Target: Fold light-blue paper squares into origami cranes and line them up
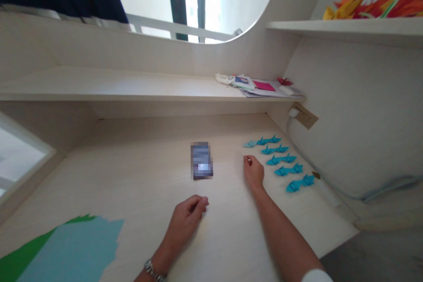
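My left hand (190, 217) rests over the desk at the lower middle, fingers curled in and thumb against the index finger, with nothing visible in it. My right hand (254, 172) is also closed, its fingers bent, and no object shows in it. It lies just left of several folded blue paper cranes (277, 158), apart from them. The crane nearest its fingertips is a paler blue one (250, 144). The cranes stand in short rows at the right side of the desk. Between and beyond my hands lies a phone (201, 161), its screen blurred.
Light blue paper sheets (72, 246) and green paper (29, 246) lie at the lower left of the desk (145, 163). A plug and cable (294, 113) run along the right wall. Papers (264, 86) sit on the shelf under a mirror (148, 4); red and orange paper pieces (376, 5) lie higher up.
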Motion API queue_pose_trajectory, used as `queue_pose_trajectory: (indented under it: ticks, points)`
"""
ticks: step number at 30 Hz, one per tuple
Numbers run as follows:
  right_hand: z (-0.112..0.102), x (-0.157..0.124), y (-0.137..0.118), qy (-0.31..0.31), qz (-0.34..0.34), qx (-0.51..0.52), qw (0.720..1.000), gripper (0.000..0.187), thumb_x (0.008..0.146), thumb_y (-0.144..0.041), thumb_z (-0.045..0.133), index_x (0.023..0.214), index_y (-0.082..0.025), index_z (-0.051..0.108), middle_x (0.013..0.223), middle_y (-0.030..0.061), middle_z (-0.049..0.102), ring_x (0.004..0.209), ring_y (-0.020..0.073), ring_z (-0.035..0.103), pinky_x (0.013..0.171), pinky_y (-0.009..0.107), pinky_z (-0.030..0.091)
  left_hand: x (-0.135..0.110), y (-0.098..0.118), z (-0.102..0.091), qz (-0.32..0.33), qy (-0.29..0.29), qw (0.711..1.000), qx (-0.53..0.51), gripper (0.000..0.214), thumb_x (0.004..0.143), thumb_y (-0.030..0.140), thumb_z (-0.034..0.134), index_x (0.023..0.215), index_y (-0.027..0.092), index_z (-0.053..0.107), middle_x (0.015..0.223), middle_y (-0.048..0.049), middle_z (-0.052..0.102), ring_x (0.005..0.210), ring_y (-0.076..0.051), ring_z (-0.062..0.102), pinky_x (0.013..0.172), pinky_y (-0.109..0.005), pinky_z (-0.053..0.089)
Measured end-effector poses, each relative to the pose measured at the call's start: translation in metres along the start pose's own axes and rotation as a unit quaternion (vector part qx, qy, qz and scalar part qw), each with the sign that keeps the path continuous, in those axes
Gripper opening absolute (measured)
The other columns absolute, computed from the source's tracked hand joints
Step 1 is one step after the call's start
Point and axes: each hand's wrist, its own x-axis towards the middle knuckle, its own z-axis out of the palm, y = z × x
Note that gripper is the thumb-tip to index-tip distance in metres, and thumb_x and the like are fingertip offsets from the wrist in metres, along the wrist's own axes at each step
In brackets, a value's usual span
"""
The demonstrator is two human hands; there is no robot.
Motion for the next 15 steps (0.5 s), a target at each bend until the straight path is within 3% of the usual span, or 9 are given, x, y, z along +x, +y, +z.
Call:
queue_pose_trajectory:
  ticks: [4,8,12,15]
  points:
    - [-0.016,-0.058,-0.004,-0.086,-0.057,0.014,0.995,0.038,0.09,-0.045,0.039,0.089,-0.024,0.071,0.071,0.0015,0.07,0.067,0.0174,0.061,0.059,0.024,0.038,0.001,0.004,0.0,0.02,-0.001,0.999,0.035,0.035,0.084,0.045,0.049,0.078,0.016,0.067,0.071,-0.0042,0.065,0.067,-0.018,0.058,0.062,-0.027,0.043]
    - [-0.031,-0.096,-0.004,-0.134,-0.124,0.026,0.983,0.037,0.092,-0.042,0.037,0.092,-0.025,0.07,0.084,0.0019,0.072,0.075,0.0174,0.063,0.065,0.024,0.04,-0.005,0.011,-0.001,0.044,-0.015,0.996,0.072,0.031,0.083,0.041,0.05,0.087,0.018,0.071,0.086,-0.0065,0.071,0.079,-0.021,0.063,0.073,-0.03,0.047]
    - [-0.036,-0.102,-0.002,-0.153,-0.115,0.044,0.981,0.04,0.092,-0.044,0.035,0.092,-0.023,0.07,0.079,0.002,0.071,0.071,0.0172,0.061,0.064,0.024,0.04,-0.029,0.001,-0.022,0.018,0.096,0.982,0.159,0.034,0.085,0.042,0.048,0.099,0.018,0.068,0.099,-0.008,0.07,0.086,-0.021,0.064,0.08,-0.032,0.047]
    - [-0.035,-0.098,-0.002,-0.159,-0.099,0.029,0.982,0.039,0.09,-0.046,0.038,0.095,-0.025,0.07,0.079,0.0017,0.071,0.072,0.0178,0.061,0.063,0.024,0.039,-0.058,-0.026,-0.062,-0.013,0.237,0.929,0.283,0.04,0.088,0.04,0.042,0.108,0.013,0.064,0.111,-0.0128,0.065,0.101,-0.024,0.059,0.09,-0.035,0.044]
